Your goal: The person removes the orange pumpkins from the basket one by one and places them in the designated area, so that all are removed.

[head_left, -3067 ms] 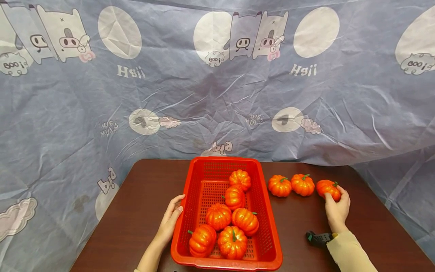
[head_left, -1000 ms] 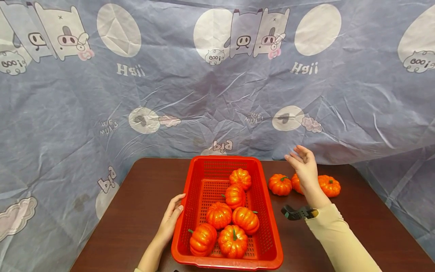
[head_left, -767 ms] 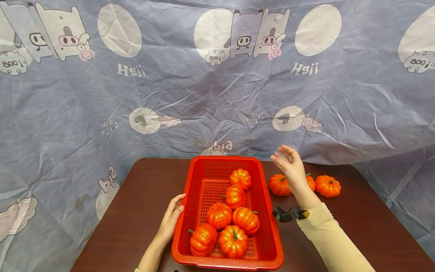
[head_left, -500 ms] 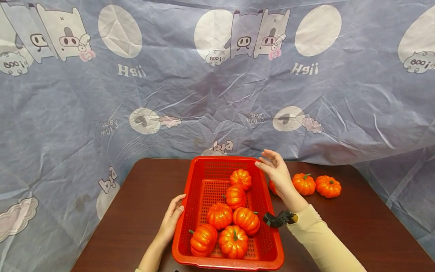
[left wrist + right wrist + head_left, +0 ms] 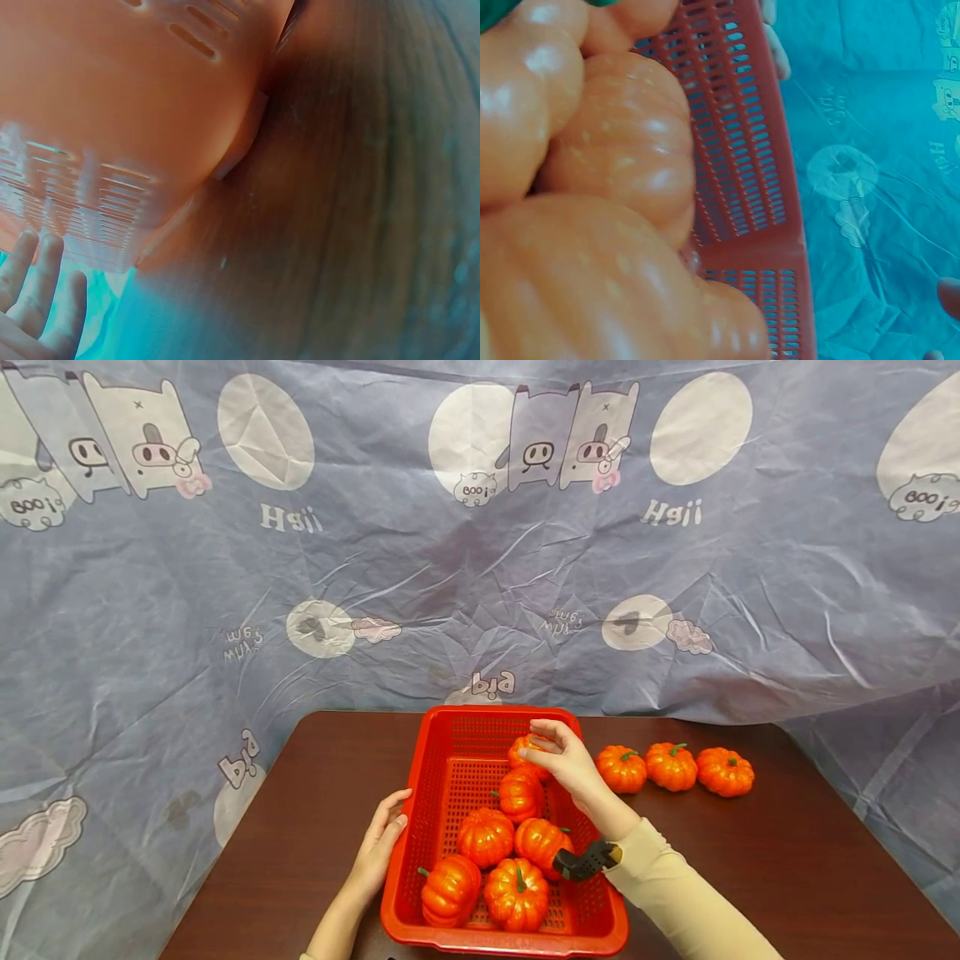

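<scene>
My left hand [image 5: 375, 847] is at the left side of a red plastic basket [image 5: 408, 852], its fingertips touching the wall near the rim. In the left wrist view, the extended fingers [image 5: 49, 277] lie against the slotted side. Several shiny orange pumpkins with green stems lie in the basket, among them a front one [image 5: 517, 895] and a middle one [image 5: 486, 837]. Above the basket's far right part, my right hand [image 5: 572, 766] hovers with spread, slightly bent fingers, holding nothing. Behind its fingers, the farthest pumpkin [image 5: 522, 758] in the basket is partly hidden.
Three more pumpkins stand in a row right of the basket: a near one [image 5: 622, 769], a middle one [image 5: 671, 767] and an outer one [image 5: 725, 772]. They rest on the dark brown table [image 5: 330, 760]. A grey-blue printed sheet [image 5: 450, 568] hangs behind.
My right hand let go of the outer pumpkin on the table, rose, and moved left, then down over the basket. The left hand has stayed at the basket's side.
</scene>
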{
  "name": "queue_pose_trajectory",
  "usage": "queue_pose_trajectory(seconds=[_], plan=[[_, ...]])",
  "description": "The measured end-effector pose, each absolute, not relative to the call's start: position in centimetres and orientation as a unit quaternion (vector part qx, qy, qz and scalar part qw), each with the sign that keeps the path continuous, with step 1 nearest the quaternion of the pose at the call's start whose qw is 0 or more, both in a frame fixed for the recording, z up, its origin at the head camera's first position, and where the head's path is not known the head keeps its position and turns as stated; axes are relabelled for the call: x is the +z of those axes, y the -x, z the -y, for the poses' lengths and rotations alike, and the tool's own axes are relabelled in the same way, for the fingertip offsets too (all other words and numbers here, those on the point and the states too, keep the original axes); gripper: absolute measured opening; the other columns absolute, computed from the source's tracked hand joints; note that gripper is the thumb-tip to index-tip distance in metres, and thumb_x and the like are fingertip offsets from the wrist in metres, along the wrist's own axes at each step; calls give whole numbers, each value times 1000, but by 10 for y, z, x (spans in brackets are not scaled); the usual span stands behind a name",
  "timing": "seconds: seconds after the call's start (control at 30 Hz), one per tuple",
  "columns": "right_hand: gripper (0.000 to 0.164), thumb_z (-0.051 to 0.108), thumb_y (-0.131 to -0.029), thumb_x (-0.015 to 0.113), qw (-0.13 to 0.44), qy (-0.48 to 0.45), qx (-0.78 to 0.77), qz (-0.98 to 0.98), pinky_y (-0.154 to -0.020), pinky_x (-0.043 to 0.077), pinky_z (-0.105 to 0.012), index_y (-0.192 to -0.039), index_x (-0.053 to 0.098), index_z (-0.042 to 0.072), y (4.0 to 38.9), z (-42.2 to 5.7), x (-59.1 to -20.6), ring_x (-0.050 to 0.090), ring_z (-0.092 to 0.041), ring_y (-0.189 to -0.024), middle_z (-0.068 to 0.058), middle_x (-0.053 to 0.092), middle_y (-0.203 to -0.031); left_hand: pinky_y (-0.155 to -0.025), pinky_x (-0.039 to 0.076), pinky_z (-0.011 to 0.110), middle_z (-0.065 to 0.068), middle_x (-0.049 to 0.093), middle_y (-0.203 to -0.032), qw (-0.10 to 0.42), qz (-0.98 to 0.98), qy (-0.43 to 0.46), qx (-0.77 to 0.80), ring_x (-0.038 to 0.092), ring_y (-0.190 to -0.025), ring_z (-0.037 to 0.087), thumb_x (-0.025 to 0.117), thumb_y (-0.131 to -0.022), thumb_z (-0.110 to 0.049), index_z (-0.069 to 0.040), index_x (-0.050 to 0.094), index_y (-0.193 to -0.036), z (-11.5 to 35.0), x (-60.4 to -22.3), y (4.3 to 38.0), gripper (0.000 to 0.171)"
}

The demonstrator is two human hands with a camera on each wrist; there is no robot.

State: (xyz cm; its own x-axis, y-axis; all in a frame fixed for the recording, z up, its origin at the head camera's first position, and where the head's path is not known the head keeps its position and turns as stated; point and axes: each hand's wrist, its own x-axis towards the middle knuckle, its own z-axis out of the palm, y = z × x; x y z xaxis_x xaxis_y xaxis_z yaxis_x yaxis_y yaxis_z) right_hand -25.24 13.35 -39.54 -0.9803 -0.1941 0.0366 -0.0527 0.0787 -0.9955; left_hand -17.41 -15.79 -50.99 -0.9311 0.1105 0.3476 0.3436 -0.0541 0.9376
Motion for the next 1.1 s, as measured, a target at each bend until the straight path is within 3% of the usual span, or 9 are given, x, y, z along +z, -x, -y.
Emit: queue_pose_trajectory(seconds=[0.2,0.57,0.97,1.1], plan=[[56,8,-81,70,72,72,-654,-749,-101,35,-48,-131,45,3,253,-129,-405,37,-37,-129,-19,39,-138,-84,47,27,23,44,-125,87,686,166,-703,50,-108,13,39,-100,-11,-3,37,-136,158,-509,175,38],[60,9,-75,75,91,58,-623,-775,-97,37,-49,-127,49,-2,257,-129,-421,42,-39,-124,-22,45,-133,-84,47,27,23,43,-126,89,683,170,-704,50,-108,13,38,-100,-10,-2,37,-136,157,-510,174,37],[62,9,-71,78,133,70,-559,-816,-92,42,-45,-125,50,-3,261,-132,-432,46,-36,-118,-20,48,-131,-84,48,27,23,43,-125,84,680,168,-709,51,-107,14,38,-100,-11,-3,37,-136,158,-510,174,37],[62,7,-69,80,138,74,-546,-823,-87,46,-41,-124,52,-3,260,-133,-432,52,-31,-109,-18,54,-123,-84,48,28,25,43,-125,80,676,169,-713,51,-107,14,38,-100,-10,-2,36,-136,158,-509,173,37]])
